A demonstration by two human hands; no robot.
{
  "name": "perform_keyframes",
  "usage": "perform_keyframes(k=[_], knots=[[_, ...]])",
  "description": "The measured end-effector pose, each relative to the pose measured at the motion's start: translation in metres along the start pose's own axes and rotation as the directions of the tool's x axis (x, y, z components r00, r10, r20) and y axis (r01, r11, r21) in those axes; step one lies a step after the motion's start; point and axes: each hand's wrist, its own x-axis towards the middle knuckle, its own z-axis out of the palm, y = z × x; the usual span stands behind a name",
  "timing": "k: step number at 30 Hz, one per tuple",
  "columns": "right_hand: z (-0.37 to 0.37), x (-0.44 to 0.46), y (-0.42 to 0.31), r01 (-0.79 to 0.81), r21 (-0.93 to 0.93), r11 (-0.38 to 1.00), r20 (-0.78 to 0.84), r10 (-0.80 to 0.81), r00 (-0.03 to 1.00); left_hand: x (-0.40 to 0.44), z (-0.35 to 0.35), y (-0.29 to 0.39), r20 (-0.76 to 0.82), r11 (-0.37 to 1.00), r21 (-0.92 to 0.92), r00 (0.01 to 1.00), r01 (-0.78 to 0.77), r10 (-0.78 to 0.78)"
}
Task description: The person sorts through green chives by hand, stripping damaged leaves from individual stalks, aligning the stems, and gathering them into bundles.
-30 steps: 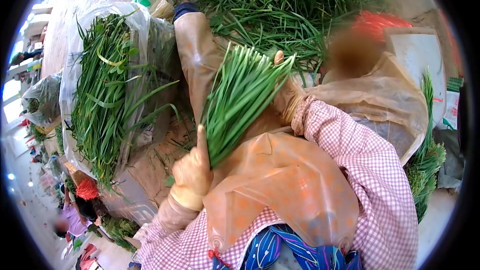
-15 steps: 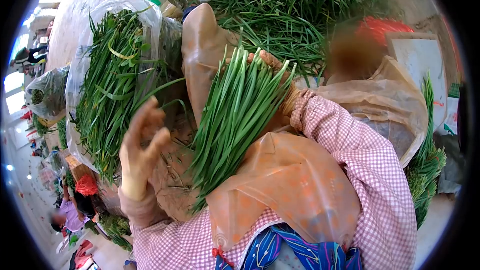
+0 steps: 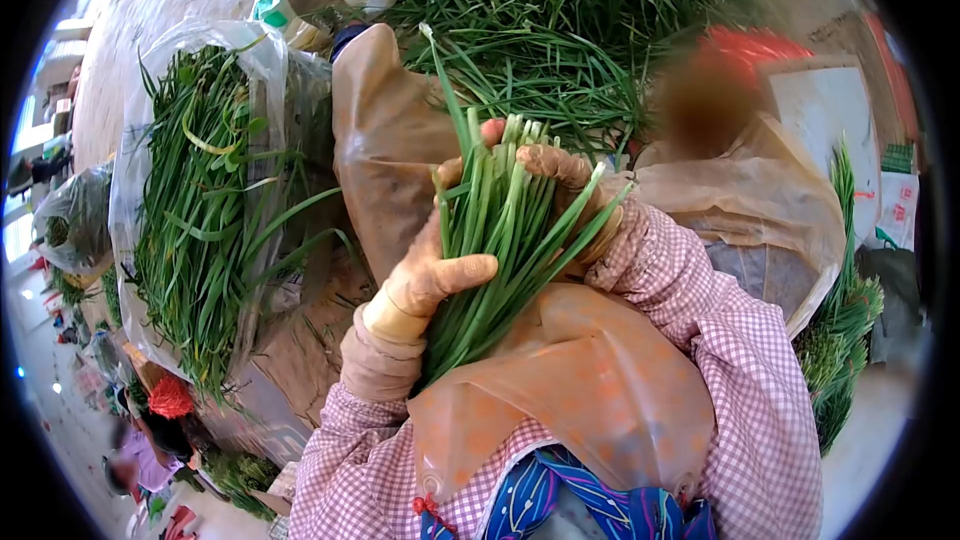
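My left hand [image 3: 428, 275], in a tan glove, is wrapped around the left side of a bunch of garlic chives [image 3: 500, 250], its thumb across the front. Around the upper right of the same bunch curls my gloved right hand [image 3: 575, 185], partly hidden by stems. The pale cut ends point up and away from me, and the green leaves hang toward my lap. A few stems stick out beyond the others at the upper left and right. An orange-tinted plastic apron [image 3: 580, 370] covers my lap below the bunch.
A large pile of loose chives [image 3: 580, 0] lies ahead. To the left, a clear plastic bag [image 3: 125, 230] holds more chives. At right are crumpled tan plastic sheeting [image 3: 740, 195], a white board [image 3: 820, 120] and red netting [image 3: 750, 55]. Another person [image 3: 150, 455] is at far left.
My left hand has moved right from beside the bunch and closed around it. The bunch is now gathered between both hands and more upright, and its leaves have shifted toward me.
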Motion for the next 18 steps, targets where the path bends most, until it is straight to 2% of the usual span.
perform_keyframes(k=[1,3,5,7,8,11,12,13,14,15,16,17,18], knots=[[0.001,0.003,0.000,0.012,-0.001,1.000,0.000,-0.012,1.000,-0.002,0.001,-0.001,0.027,0.993,-0.093,0.997,0.078,-0.076],[-0.001,0.006,-0.005,0.063,0.047,0.997,0.066,-0.066,0.996,-0.005,-0.002,0.001,0.027,0.945,-0.104,0.950,0.311,-0.310],[-0.009,0.012,-0.026,0.065,0.089,0.994,0.041,-0.069,0.997,-0.006,0.000,-0.003,0.044,0.940,-0.108,0.947,0.323,-0.320],[-0.015,0.011,-0.043,0.107,-0.169,0.980,-0.117,-0.128,0.985,-0.004,0.000,-0.003,0.061,0.936,-0.103,0.941,0.337,-0.333],[-0.016,0.013,-0.048,0.103,-0.294,0.950,-0.108,-0.141,0.984,-0.004,0.000,-0.002,0.063,0.924,-0.087,0.928,0.372,-0.368],[-0.007,0.016,-0.070,0.153,-0.469,0.870,-0.131,-0.240,0.962,-0.006,0.002,-0.006,0.060,0.928,-0.094,0.932,0.361,-0.357],[0.000,0.015,-0.084,0.215,-0.503,0.837,-0.118,-0.313,0.942,-0.008,0.001,-0.007,0.056,0.929,-0.098,0.934,0.356,-0.352],[-0.001,0.015,-0.100,0.327,-0.421,0.846,-0.027,-0.372,0.928,-0.011,0.000,-0.008,0.034,0.929,-0.166,0.944,0.330,-0.329],[0.002,0.007,-0.113,0.361,-0.619,0.698,-0.062,-0.501,0.863,-0.013,-0.001,-0.009,0.010,0.925,-0.234,0.952,0.300,-0.306],[-0.002,-0.002,-0.127,0.227,-0.840,0.493,-0.079,-0.525,0.847,-0.014,-0.002,-0.008,0.004,0.928,-0.240,0.956,0.287,-0.294],[0.002,-0.008,-0.128,0.062,-0.977,0.202,-0.071,-0.589,0.805,-0.016,-0.004,-0.007,-0.008,0.928,-0.257,0.959,0.270,-0.282],[0.007,-0.014,-0.123,-0.128,-0.986,-0.103,-0.032,-0.645,0.764,-0.018,-0.006,-0.006,-0.023,0.927,-0.275,0.962,0.255,-0.271],[0.015,-0.019,-0.112,-0.056,-0.997,-0.055,-0.013,-0.585,0.811,-0.020,-0.004,-0.004,-0.061,0.921,-0.289,0.955,0.261,-0.290]])
